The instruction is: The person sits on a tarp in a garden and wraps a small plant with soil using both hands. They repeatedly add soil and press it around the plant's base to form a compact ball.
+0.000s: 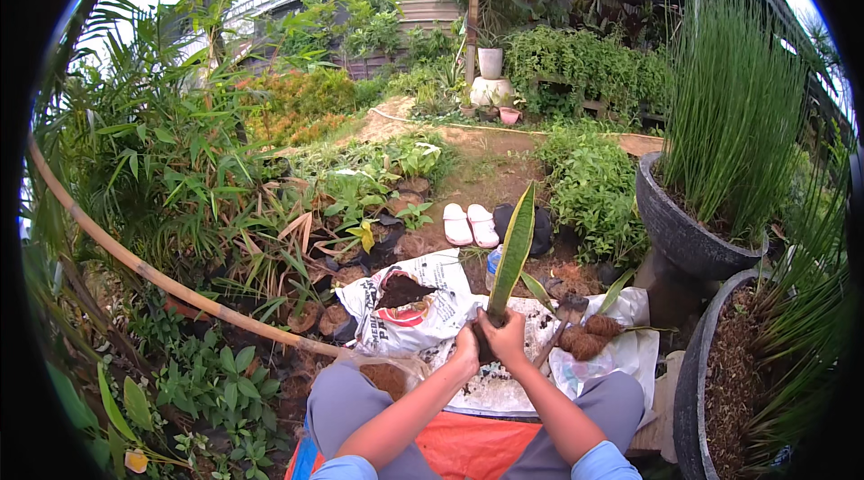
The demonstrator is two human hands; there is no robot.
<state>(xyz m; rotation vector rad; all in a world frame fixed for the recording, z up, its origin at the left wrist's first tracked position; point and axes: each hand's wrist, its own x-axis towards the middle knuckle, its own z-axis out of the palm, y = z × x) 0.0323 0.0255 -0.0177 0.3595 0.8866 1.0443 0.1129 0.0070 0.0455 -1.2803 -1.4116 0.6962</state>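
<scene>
A snake plant leaf point(514, 254) with yellow edges stands upright between my two hands. My left hand point(467, 350) and my right hand point(506, 337) are wrapped around a dark lump of soil point(484, 349) at its base, which they partly hide. Under them lies a white sheet point(496, 391) with crumbs of soil scattered over it. Left of my hands, an opened white sack point(432, 288) bearing print shows dark potting soil point(401, 293) inside. To the right are a hand trowel point(557, 330) and several brown fibre-covered balls point(586, 343), with leaves reaching out near them.
A clear plastic bottle point(493, 263), white clogs point(470, 225) and a black bag point(542, 232) are just ahead. Large dark pots point(688, 223) of reed-like plants crowd the right. A bamboo pole point(182, 291) curves along the left, among dense plants. An orange sheet point(466, 446) lies between my legs.
</scene>
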